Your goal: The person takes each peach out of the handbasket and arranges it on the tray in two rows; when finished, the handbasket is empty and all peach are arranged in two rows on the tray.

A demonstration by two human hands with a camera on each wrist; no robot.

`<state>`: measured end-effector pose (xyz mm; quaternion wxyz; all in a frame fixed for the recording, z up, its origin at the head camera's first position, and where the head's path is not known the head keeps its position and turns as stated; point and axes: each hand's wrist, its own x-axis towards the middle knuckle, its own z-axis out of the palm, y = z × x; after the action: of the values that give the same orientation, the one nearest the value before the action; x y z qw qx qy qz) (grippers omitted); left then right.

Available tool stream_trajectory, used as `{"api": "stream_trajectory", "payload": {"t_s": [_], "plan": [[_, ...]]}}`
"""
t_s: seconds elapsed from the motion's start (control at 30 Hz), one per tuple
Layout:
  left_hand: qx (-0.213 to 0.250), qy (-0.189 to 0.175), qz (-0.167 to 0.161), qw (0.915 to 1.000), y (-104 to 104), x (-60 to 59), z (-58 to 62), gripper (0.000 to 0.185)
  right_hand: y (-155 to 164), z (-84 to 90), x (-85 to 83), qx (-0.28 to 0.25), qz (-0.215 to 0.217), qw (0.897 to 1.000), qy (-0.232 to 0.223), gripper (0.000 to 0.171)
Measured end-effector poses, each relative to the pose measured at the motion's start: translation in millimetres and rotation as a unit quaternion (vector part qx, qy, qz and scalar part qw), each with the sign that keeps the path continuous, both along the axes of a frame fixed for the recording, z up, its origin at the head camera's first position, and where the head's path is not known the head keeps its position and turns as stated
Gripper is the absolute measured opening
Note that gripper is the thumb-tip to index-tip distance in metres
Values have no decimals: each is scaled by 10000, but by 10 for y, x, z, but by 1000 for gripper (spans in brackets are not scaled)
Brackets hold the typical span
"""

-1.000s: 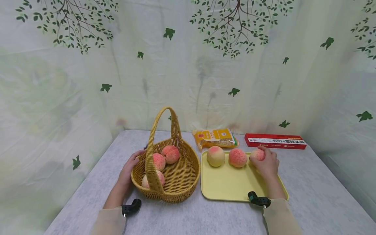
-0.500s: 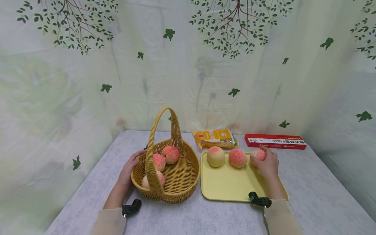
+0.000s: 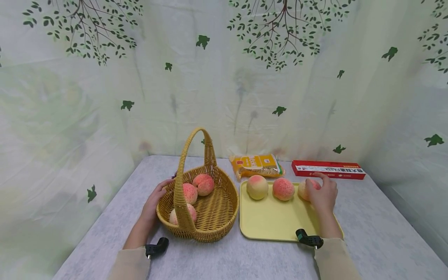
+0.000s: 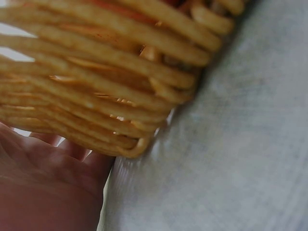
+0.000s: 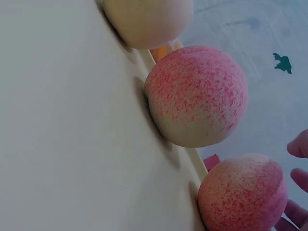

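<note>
Left hand (image 3: 152,200) resting uncurled against basket (image 3: 210,235), seemingly steadying it; right hand (image 3: 323,196) hovering loosely spread at peach (image 3: 302,191) right of basket.

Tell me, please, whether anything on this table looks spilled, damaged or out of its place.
Nothing stands out: three peaches sit in the upright basket, the other three rest on the tray, and the bag and red box lie behind it. No spill or damage shows.
</note>
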<state>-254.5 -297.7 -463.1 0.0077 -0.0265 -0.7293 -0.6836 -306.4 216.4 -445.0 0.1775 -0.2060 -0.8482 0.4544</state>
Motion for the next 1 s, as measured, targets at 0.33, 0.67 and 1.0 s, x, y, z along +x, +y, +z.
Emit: {"api": "stream_trajectory", "payload": {"t_s": [0.33,0.67,1.0], "plan": [[36,-41,4,10000,-11,7,-2,48,-124,130,21,-289,-410,9969,605,50],[66,-93,-15,9999,-7,11,17,46,-286,311,64,-564,-193,9892,1338,44],[171,-98,9,9998,-1,-4,4,43,-538,471,163,-870,470,9809,1672,41]]}}
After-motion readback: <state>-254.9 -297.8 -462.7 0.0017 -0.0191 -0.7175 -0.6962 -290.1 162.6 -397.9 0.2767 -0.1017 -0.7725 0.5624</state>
